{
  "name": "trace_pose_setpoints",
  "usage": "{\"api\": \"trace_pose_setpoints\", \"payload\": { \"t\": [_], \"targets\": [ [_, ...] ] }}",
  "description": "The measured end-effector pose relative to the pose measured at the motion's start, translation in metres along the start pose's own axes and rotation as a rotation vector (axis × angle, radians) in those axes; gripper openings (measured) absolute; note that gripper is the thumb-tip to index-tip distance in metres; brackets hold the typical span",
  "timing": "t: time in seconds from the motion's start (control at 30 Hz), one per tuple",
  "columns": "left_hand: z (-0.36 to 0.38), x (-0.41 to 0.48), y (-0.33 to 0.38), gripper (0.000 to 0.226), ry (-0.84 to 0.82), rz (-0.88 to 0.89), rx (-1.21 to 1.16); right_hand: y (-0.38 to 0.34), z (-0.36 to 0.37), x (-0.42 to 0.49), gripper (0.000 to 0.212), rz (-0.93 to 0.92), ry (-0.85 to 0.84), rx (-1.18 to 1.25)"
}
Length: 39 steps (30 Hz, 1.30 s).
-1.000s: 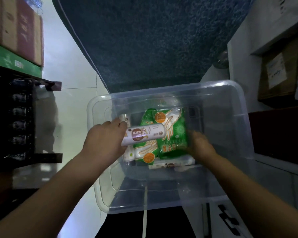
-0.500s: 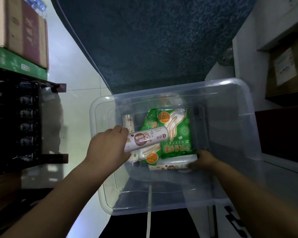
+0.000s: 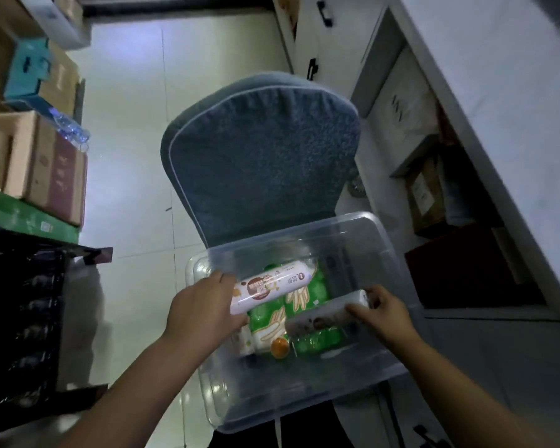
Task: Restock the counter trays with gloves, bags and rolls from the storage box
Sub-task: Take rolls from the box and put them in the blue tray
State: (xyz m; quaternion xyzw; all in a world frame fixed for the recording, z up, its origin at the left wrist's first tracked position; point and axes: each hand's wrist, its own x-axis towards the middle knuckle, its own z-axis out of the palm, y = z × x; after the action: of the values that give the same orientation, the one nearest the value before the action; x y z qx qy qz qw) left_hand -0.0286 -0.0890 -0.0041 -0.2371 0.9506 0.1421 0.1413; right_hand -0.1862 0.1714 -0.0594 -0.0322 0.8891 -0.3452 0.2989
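Note:
A clear plastic storage box (image 3: pixel 366 379) sits on a blue-grey chair. My left hand (image 3: pixel 201 315) grips a white roll with a brown label (image 3: pixel 272 291) above the box's left side. My right hand (image 3: pixel 385 313) grips a second white roll (image 3: pixel 324 315), lifted over the box's middle. Beneath them in the box lie green glove packs (image 3: pixel 317 342) with hand drawings, and another small roll (image 3: pixel 246 342) stands at the left wall.
The chair's padded back (image 3: pixel 262 156) rises behind the box. Cardboard boxes (image 3: pixel 42 176) and a dark rack (image 3: pixel 23 318) stand at the left. A white counter with open shelves (image 3: pixel 450 189) runs along the right. Pale tiled floor (image 3: pixel 133 195) lies between.
My right hand has taken a second roll from the box's bottom and raised it. My left hand has lifted its roll higher. The view has tilted up, showing the whole chair back.

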Motion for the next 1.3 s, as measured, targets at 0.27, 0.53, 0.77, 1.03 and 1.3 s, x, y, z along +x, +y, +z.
{"api": "trace_pose_setpoints", "payload": {
  "t": [0.27, 0.53, 0.77, 1.03, 1.3],
  "targets": [
    [-0.052, -0.008, 0.037, 0.047, 0.148, 0.057, -0.299, -0.054, -0.08, -0.105, 0.014, -0.021, 0.315, 0.389],
    [-0.095, -0.021, 0.146, 0.038, 0.183, 0.375, -0.398, -0.031, -0.163, -0.21, 0.024, 0.106, 0.61, 0.59],
    [-0.105, -0.067, 0.264, 0.043, 0.149, 0.637, -0.332, 0.052, -0.235, -0.319, 0.029, 0.15, 0.955, 0.721],
    [-0.078, -0.137, 0.395, 0.041, 0.097, 0.859, -0.295, 0.203, -0.298, -0.444, 0.031, 0.252, 1.287, 0.795],
    [-0.026, -0.198, 0.499, 0.044, 0.076, 0.926, -0.247, 0.292, -0.322, -0.477, 0.037, 0.515, 1.084, 0.628]
  ]
}}
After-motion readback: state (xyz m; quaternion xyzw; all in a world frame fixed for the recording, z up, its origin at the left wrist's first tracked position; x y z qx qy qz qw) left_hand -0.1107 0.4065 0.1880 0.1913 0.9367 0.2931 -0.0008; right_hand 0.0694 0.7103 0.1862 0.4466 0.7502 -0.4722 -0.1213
